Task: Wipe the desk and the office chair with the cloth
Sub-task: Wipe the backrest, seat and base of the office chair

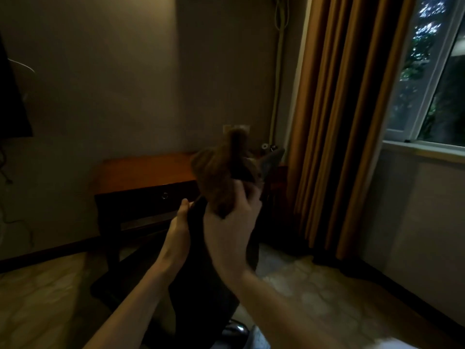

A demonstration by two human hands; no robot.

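A dark office chair (201,285) stands in front of me, its backrest rising between my arms. My left hand (180,222) grips the left edge of the backrest near its top. My right hand (231,222) holds a bunched brown cloth (219,170) up against the top of the backrest. Behind the chair stands the wooden desk (141,175) with one drawer, against the wall. The room is dim and the cloth is blurred.
Orange curtains (337,122) hang to the floor right of the desk, with a window (432,79) further right. Small items (266,146) sit at the desk's far right corner. A dark screen (12,102) and loose cables hang on the left wall. Pale tiled floor surrounds the chair.
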